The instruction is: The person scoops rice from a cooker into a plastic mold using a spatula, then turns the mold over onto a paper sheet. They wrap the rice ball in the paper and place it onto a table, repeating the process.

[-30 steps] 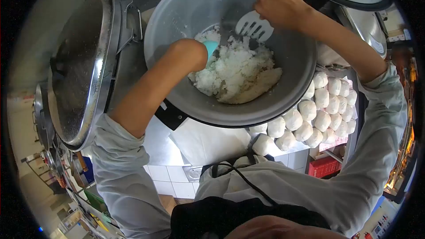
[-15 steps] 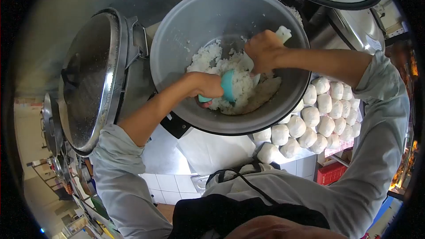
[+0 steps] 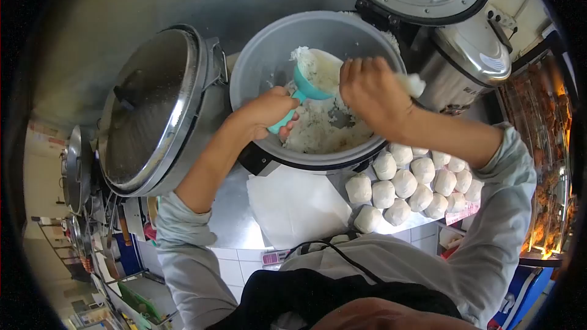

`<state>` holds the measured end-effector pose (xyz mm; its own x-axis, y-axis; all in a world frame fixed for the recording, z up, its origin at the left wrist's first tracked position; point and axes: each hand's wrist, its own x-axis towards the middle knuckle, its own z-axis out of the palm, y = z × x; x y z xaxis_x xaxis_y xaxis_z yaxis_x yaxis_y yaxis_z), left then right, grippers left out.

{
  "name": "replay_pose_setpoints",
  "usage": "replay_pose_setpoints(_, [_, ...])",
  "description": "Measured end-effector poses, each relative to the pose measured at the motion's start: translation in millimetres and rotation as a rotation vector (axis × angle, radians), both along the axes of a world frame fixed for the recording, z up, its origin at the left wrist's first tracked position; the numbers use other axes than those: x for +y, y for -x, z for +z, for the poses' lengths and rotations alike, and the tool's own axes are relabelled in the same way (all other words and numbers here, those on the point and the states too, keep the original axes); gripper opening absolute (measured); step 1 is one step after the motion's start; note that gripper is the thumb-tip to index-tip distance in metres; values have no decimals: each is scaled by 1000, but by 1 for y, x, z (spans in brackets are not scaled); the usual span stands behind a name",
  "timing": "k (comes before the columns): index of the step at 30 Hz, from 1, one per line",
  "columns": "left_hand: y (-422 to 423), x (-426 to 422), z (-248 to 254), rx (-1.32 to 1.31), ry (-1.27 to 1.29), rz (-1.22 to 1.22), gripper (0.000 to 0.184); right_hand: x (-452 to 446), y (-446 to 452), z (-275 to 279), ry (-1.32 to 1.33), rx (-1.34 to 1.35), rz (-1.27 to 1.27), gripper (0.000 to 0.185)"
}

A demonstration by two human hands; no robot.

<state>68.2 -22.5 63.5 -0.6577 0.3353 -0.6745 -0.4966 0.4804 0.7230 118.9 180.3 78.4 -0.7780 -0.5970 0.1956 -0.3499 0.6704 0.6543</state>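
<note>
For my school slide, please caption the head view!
Left hand holds a turquoise scoop of rice over the grey pot.

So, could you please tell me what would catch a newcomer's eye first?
The large round grey pot of white rice dominates the centre, the left hand holding a turquoise scoop there. Rounded white bundles cluster below its right side; a dark metal-rimmed domed lid stands to its left.

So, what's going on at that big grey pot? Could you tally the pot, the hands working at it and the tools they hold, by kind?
Grey pot: 1
Left hand plus right hand: 2
Turquoise scoop: 1
White paddle: 1
Total: 5
</note>
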Motion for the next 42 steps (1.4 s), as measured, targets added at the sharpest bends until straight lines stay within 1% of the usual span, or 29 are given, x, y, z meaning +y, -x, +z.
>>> replay_pose_setpoints(1, [-1,4,2,-23,-79,65,32,-4,-8,-3,-3,22,3,22])
replay_pose_setpoints(2, [-2,6,4,-45,-159,129,27,-8,-16,-8,-61,212,40,24])
replay_pose_setpoints(3, [-3,6,2,-23,-162,131,27,-10,-21,-13,-118,401,75,27])
replay_pose_setpoints(5, [-4,6,-2,-45,-269,183,10,-11,-29,-21,-155,455,72,28])
replay_pose_setpoints(6, [-8,7,0,-42,-288,209,8,-12,-32,-20,-193,486,68,30])
replay_pose_setpoints(10, [-17,14,5,16,-375,231,7,-8,-34,-6,-204,529,59,33])
replay_pose_setpoints(12, [-21,18,11,75,-411,327,9,2,-18,18,97,379,-37,34])
replay_pose_setpoints(13, [-23,15,14,87,-420,324,9,10,-13,32,333,317,-84,32])
replay_pose_setpoints(14, [-25,11,18,103,-475,322,13,24,-4,38,576,315,-63,20])
replay_pose_setpoints(15, [-26,6,21,119,-531,321,18,33,-6,50,807,215,-141,23])
replay_pose_setpoints(17, [-26,-6,20,151,-566,288,21,60,5,41,1058,221,-158,33])
replay_pose_setpoints(18, [-28,-10,20,168,-594,257,24,63,6,34,1055,229,-147,33])
replay_pose_setpoints(20, [-35,-11,26,199,-580,263,25,63,0,17,1473,-205,-40,44])
replay_pose_setpoints(21, [-38,-10,27,213,-558,266,27,53,-6,11,1432,-299,-30,44])
replay_pose_setpoints(22, [-41,-9,27,216,-557,265,27,41,-12,6,1332,-280,-44,41])
replay_pose_setpoints(23, [-44,-6,26,288,-484,246,24,30,-16,2,1236,-262,-62,38])
replay_pose_setpoints(24, [-48,-2,25,356,-411,224,22,23,-19,-3,1240,-261,-65,38])
replay_pose_setpoints(25, [-51,1,21,355,-408,219,22,17,-21,-7,1186,-230,-42,33])
replay_pose_setpoints(26, [-53,5,18,445,-326,250,20,12,-23,-10,1132,-196,-17,29])
replay_pose_setpoints(27, [-54,7,16,535,-243,280,20,5,-27,-12,1136,-191,-17,29])
replay_pose_setpoints(30, [-56,10,19,588,-250,280,24,-11,-39,-12,1140,-218,-50,29])
replay_pose_setpoints(34, [-49,6,24,543,-270,265,22,-11,-49,-12,1145,-230,-55,30])
replay_pose_setpoints(36, [-43,3,23,471,-416,279,20,-3,-56,-16,1161,-263,-29,31])
replay_pose_setpoints(40, [-32,-8,15,458,-396,285,19,23,-61,-2,1128,-304,-24,32])
replay_pose_setpoints(42, [-33,-15,13,378,-434,168,26,34,-43,7,1315,-250,-76,35])
